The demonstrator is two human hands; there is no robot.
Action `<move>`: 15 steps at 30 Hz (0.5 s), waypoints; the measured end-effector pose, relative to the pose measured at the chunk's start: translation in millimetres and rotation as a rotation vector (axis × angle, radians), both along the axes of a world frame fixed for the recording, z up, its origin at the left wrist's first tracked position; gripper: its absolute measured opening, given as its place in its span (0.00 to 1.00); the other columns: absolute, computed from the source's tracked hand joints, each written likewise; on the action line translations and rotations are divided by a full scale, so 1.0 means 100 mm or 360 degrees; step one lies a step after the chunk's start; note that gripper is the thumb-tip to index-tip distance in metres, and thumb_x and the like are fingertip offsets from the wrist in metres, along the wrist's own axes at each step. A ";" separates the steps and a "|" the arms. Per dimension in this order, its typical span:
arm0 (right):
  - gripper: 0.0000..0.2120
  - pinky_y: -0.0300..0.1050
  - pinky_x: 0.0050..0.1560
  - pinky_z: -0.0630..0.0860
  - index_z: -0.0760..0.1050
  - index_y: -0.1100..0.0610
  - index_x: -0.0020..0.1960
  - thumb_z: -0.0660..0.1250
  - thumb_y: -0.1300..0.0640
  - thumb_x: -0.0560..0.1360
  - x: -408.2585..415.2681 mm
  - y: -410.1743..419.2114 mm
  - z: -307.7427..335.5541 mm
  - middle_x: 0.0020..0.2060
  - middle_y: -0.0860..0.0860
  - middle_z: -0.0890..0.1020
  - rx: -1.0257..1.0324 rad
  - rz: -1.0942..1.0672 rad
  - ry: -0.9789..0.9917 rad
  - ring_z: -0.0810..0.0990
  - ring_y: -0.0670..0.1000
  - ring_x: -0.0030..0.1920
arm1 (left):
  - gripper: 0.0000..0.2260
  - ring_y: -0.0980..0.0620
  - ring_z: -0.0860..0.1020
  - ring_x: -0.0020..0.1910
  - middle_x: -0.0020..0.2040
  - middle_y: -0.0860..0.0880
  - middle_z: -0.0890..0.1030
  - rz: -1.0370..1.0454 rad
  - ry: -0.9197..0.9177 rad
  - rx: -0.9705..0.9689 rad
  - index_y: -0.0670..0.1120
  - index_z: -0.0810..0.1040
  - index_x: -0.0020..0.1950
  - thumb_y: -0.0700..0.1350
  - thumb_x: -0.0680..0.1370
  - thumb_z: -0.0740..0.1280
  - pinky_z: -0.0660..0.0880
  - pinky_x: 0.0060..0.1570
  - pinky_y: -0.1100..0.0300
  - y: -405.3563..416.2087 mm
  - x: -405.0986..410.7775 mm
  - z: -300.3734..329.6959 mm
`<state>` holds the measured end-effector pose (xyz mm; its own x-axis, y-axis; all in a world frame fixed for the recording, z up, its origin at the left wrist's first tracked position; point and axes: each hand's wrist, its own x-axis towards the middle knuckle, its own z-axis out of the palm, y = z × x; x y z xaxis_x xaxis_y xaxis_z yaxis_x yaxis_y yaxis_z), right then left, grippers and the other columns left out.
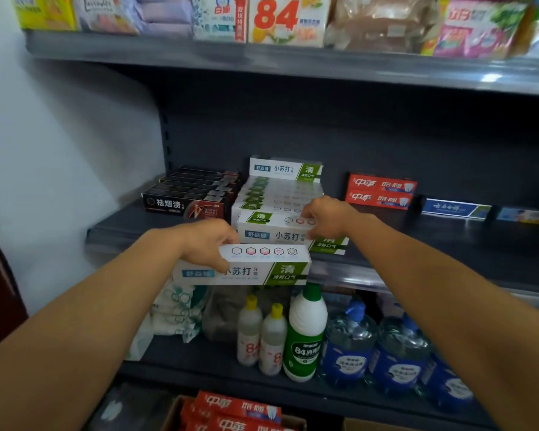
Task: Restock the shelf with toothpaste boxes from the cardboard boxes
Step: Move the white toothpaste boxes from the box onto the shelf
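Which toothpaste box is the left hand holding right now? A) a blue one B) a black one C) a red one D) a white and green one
D: the left hand grips a white and green box in front of the shelf edge.

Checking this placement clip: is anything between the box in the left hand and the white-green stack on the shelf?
Partly. The right hand rests on the front box of the stack, right behind the held box. Otherwise nothing visible stands between them.

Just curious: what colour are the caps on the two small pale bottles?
Yellow caps, clearest in the head view.
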<state>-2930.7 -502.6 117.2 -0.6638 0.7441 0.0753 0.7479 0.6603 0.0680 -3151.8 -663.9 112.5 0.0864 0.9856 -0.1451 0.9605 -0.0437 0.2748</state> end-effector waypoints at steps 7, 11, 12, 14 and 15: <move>0.20 0.52 0.58 0.76 0.76 0.54 0.62 0.73 0.54 0.72 -0.08 0.07 0.00 0.59 0.52 0.77 0.0049 0.0041 0.0028 0.76 0.54 0.56 | 0.14 0.57 0.79 0.50 0.51 0.56 0.80 -0.0010 -0.0038 -0.0005 0.55 0.77 0.53 0.42 0.71 0.74 0.78 0.52 0.57 0.15 -0.02 0.04; 0.19 0.48 0.55 0.76 0.76 0.54 0.60 0.73 0.52 0.71 -0.11 0.09 0.01 0.58 0.52 0.77 0.0073 0.0052 0.0026 0.76 0.53 0.55 | 0.16 0.56 0.79 0.51 0.53 0.56 0.81 -0.0013 -0.0036 -0.0012 0.53 0.78 0.57 0.43 0.71 0.74 0.78 0.54 0.54 0.21 -0.05 0.03; 0.19 0.47 0.54 0.76 0.76 0.54 0.60 0.73 0.52 0.71 -0.11 0.09 0.02 0.58 0.52 0.77 0.0074 0.0058 0.0021 0.76 0.52 0.55 | 0.16 0.56 0.80 0.51 0.52 0.56 0.81 -0.0016 -0.0038 -0.0019 0.53 0.79 0.57 0.43 0.71 0.75 0.79 0.54 0.53 0.22 -0.06 0.02; 0.19 0.46 0.53 0.76 0.75 0.54 0.60 0.73 0.51 0.71 -0.10 0.09 0.02 0.58 0.51 0.77 0.0062 0.0064 0.0019 0.76 0.52 0.55 | 0.16 0.56 0.80 0.50 0.52 0.56 0.81 -0.0014 -0.0038 -0.0032 0.53 0.79 0.56 0.44 0.70 0.75 0.79 0.53 0.52 0.24 -0.08 0.00; 0.19 0.47 0.54 0.76 0.75 0.54 0.61 0.73 0.51 0.71 -0.10 0.09 0.02 0.59 0.51 0.77 0.0052 0.0064 0.0018 0.76 0.52 0.55 | 0.16 0.56 0.80 0.50 0.52 0.56 0.81 -0.0013 -0.0035 -0.0035 0.53 0.79 0.56 0.44 0.70 0.75 0.79 0.53 0.52 0.25 -0.09 0.00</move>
